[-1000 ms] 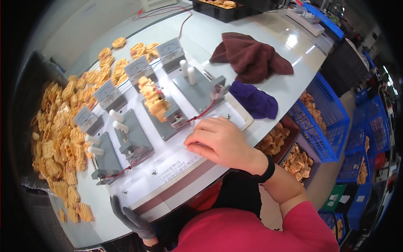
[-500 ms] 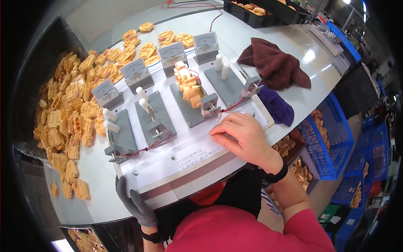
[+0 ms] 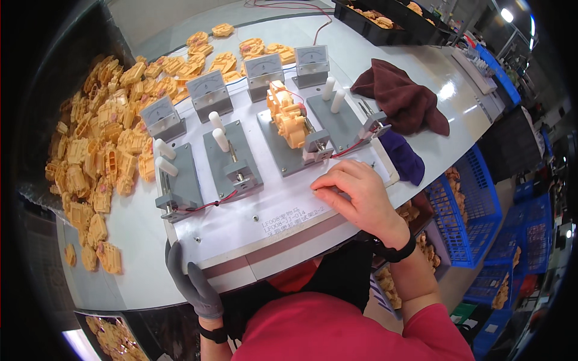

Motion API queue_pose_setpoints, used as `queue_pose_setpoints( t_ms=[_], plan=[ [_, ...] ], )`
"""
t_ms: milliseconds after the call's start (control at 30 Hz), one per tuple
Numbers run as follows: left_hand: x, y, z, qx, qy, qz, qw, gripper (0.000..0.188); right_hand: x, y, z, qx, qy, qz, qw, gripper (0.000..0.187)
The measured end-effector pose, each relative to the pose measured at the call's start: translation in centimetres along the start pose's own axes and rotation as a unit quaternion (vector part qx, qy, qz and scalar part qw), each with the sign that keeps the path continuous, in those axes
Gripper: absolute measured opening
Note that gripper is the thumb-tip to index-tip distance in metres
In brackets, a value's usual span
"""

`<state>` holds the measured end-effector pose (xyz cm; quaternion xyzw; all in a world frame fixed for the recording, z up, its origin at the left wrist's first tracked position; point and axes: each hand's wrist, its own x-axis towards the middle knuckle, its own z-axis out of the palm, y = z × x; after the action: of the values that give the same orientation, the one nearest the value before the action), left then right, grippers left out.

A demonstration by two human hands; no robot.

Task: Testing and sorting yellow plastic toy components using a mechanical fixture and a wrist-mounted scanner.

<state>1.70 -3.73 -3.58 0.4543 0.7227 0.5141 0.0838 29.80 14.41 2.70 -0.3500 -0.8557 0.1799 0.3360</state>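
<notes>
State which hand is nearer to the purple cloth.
Right. The right hand is just left of the purple cloth, toward the wearer; the gloved left hand is farther, by the near-left corner of the white board.

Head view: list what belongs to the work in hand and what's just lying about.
Likely in the work:
yellow assembly on a grey plate
white board
dial meters
yellow parts heaped at left

Apparently just lying about:
brown cloth
purple cloth
</notes>
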Motion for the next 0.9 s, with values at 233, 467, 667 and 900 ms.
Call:
queue_pose_setpoints(
  t_ms=[233, 467, 667, 900],
  plan=[
    [0.04, 0.1, 0.08, 0.0, 0.001, -0.004, 1.0, 0.047, -0.02, 0.04, 0.02, 0.0, -0.002, 0.002, 1.0, 0.009],
    [-0.01, 0.03, 0.09, -0.003, 0.006, -0.009, 1.0, 0.047, 0.01, 0.15, 0.07, -0.001, 0.005, -0.008, 1.0, 0.009],
    [0.0, 0.11, 0.12, -0.005, 0.0, -0.009, 1.0, 0.047, -0.08, 0.3, 0.07, -0.005, 0.009, -0.015, 1.0, 0.009],
    [0.01, 0.08, 0.08, -0.003, 0.003, -0.011, 1.0, 0.047, -0.06, 0.15, 0.04, -0.005, 0.007, -0.014, 1.0, 0.009]
  ],
)
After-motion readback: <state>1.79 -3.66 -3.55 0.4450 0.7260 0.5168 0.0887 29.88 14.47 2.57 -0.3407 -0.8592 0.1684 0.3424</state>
